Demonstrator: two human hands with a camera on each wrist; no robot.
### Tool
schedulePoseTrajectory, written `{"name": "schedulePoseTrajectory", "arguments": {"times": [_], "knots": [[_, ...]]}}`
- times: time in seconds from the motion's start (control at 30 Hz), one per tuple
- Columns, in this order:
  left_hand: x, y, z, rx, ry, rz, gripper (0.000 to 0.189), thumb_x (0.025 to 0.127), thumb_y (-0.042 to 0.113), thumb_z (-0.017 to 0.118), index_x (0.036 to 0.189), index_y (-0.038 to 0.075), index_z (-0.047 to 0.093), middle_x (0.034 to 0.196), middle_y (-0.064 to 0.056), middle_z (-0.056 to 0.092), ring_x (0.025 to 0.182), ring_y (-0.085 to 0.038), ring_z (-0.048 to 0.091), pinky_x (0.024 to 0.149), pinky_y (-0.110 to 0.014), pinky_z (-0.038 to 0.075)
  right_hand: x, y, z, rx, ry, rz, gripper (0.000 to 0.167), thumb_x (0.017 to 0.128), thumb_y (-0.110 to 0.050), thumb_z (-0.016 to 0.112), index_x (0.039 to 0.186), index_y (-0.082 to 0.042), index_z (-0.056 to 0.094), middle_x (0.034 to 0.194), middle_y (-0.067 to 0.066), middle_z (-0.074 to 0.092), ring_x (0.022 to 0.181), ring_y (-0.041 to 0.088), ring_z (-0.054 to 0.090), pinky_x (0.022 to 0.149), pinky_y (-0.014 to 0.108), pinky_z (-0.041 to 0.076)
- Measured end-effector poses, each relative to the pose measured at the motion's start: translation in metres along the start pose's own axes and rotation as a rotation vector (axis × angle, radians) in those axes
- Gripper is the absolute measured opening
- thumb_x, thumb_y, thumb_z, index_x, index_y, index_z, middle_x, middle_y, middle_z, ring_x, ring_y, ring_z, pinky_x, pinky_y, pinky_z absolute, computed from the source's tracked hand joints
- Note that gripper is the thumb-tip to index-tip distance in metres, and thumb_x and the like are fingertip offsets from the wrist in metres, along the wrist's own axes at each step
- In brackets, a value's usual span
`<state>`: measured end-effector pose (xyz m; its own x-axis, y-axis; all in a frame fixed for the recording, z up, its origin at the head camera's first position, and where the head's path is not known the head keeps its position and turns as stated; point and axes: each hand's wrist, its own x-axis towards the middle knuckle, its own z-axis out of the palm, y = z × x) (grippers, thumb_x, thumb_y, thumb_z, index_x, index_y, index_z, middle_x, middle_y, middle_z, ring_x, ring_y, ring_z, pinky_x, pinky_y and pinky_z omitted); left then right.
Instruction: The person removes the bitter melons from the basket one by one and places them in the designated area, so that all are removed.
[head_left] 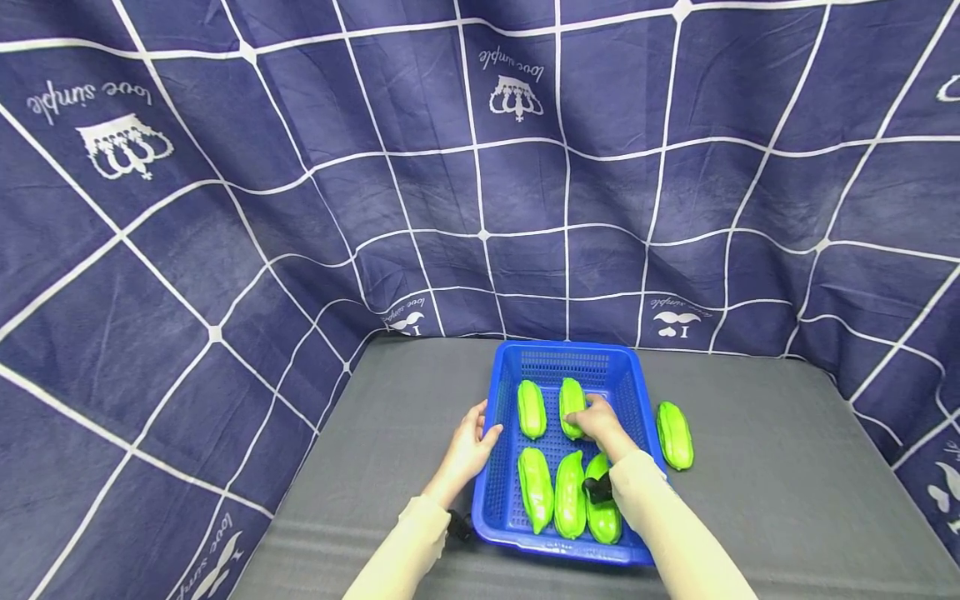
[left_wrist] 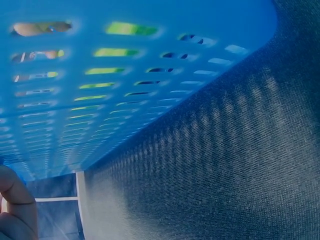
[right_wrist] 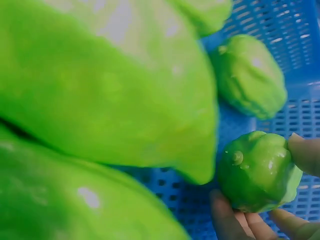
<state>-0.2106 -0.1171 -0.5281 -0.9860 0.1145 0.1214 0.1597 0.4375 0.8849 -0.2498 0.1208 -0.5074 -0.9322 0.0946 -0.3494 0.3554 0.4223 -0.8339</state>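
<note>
A blue plastic basket (head_left: 491, 467) sits on the grey table, with several glossy, ridged green gourds in two rows inside it. My left hand (head_left: 468, 446) grips the basket's left rim, thumb over the edge and fingers along the outside wall. In the left wrist view, bent fingers (left_wrist: 17, 200) show beside the slotted basket wall (left_wrist: 150, 107). Deep in the basket, my right hand (head_left: 603, 427) holds a green gourd (head_left: 572, 404) in the far row. The right wrist view shows thumb and fingers around this gourd (right_wrist: 257, 170), which touches or nearly touches the basket floor.
Outside the basket, to its right, another green gourd (head_left: 676, 436) lies on the grey tabletop (head_left: 780, 467). Behind and to the left hangs a navy cloth (head_left: 600, 192) with white grid lines. Near-row gourds (head_left: 536, 490) lie below my right wrist.
</note>
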Motion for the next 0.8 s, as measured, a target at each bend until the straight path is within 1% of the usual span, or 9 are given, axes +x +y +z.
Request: {"name": "schedulePoseTrajectory", "arguments": {"times": [0.07, 0.13, 0.3, 0.43, 0.53, 0.63, 0.8], "knots": [[0.0, 0.0, 0.0, -0.005, -0.002, 0.01, 0.053, 0.095, 0.012, 0.061, 0.14, -0.01, 0.042, 0.101, -0.02, 0.063, 0.083, -0.023, 0.067, 0.071, -0.034, 0.057, -0.001, -0.003, -0.003, 0.035, -0.027, 0.005, 0.073, 0.088, -0.007, 0.065, 0.148, 0.01, 0.027, 0.138, 0.036, 0.042, 0.117, 0.044, 0.055, 0.088, 0.044, 0.056], [0.001, 0.0, 0.0, -0.002, -0.004, 0.005, 0.053, 0.095, 0.012, 0.061, 0.14, -0.009, 0.042, 0.101, -0.019, 0.062, 0.081, -0.022, 0.066, 0.069, -0.031, 0.057, -0.003, -0.007, -0.006, 0.053, -0.045, 0.0, 0.074, 0.089, -0.008, 0.064, 0.15, 0.009, 0.024, 0.139, 0.036, 0.042, 0.118, 0.044, 0.055, 0.091, 0.046, 0.054], [0.0, 0.001, 0.0, 0.023, 0.005, -0.011, 0.054, 0.095, 0.014, 0.062, 0.14, -0.008, 0.043, 0.101, -0.018, 0.06, 0.085, -0.022, 0.063, 0.073, -0.034, 0.055, -0.007, -0.019, -0.016, 0.089, -0.071, -0.033, 0.075, 0.092, -0.008, 0.061, 0.152, 0.007, 0.018, 0.145, 0.036, 0.038, 0.123, 0.045, 0.053, 0.098, 0.048, 0.051], [0.0, 0.001, 0.0, 0.023, 0.005, -0.002, 0.053, 0.095, 0.013, 0.063, 0.14, -0.008, 0.043, 0.1, -0.018, 0.06, 0.083, -0.023, 0.064, 0.072, -0.034, 0.056, -0.011, -0.028, -0.026, 0.114, -0.085, -0.058, 0.077, 0.093, -0.008, 0.061, 0.153, 0.007, 0.015, 0.147, 0.036, 0.035, 0.127, 0.045, 0.05, 0.1, 0.049, 0.049], [-0.001, 0.002, -0.001, 0.017, 0.003, 0.008, 0.053, 0.095, 0.012, 0.062, 0.139, -0.009, 0.043, 0.099, -0.018, 0.061, 0.081, -0.024, 0.065, 0.069, -0.032, 0.056, -0.013, -0.032, -0.035, 0.128, -0.091, -0.071, 0.078, 0.093, -0.007, 0.06, 0.153, 0.008, 0.013, 0.148, 0.036, 0.034, 0.129, 0.046, 0.048, 0.101, 0.05, 0.048], [-0.001, 0.003, -0.001, 0.016, 0.007, 0.009, 0.052, 0.095, 0.012, 0.062, 0.139, -0.008, 0.044, 0.099, -0.018, 0.061, 0.081, -0.023, 0.065, 0.069, -0.031, 0.056, -0.015, -0.035, -0.044, 0.14, -0.083, -0.087, 0.079, 0.093, -0.007, 0.06, 0.153, 0.009, 0.011, 0.148, 0.036, 0.034, 0.13, 0.046, 0.048, 0.102, 0.051, 0.047], [-0.001, 0.004, -0.002, 0.024, 0.014, -0.001, 0.052, 0.094, 0.012, 0.062, 0.14, -0.007, 0.045, 0.099, -0.017, 0.061, 0.081, -0.019, 0.063, 0.07, -0.03, 0.055, -0.015, -0.031, -0.062, 0.18, -0.065, -0.118, 0.079, 0.093, -0.005, 0.06, 0.152, 0.011, 0.01, 0.146, 0.037, 0.036, 0.126, 0.043, 0.053, 0.1, 0.048, 0.05]]}}
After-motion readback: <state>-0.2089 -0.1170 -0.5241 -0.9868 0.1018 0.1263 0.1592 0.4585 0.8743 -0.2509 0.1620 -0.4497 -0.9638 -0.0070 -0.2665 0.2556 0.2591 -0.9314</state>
